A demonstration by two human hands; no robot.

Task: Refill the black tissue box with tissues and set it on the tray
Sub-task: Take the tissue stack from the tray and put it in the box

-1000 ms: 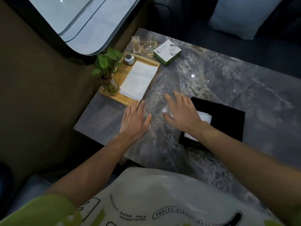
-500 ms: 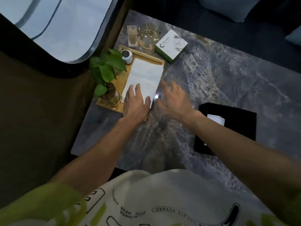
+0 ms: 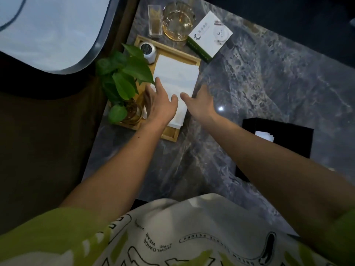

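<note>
L hand (image 3: 160, 106), R hand (image 3: 199, 104) flat, gripping nothing, on rect. white tissue stack (image 3: 176, 73)

Hands: two, left hand (image 3: 159, 104) and right hand (image 3: 199, 104). Wooden tray (image 3: 169, 136): one, 11 o'clock from frame centre. White tissue stack (image 3: 176, 73): one. Black tissue box (image 3: 288, 139): one, 3 o'clock. Potted plant (image 3: 123, 81): one. Small round tin (image 3: 148, 51): one. Glassware: two, tall glass (image 3: 154, 22) and round glass dish (image 3: 177, 22), 12 o'clock. Green-and-white carton (image 3: 210, 38): one, 1 o'clock.

black tissue box (image 3: 292, 135) half hidden, behind forearm (image 3: 269, 166)
</note>
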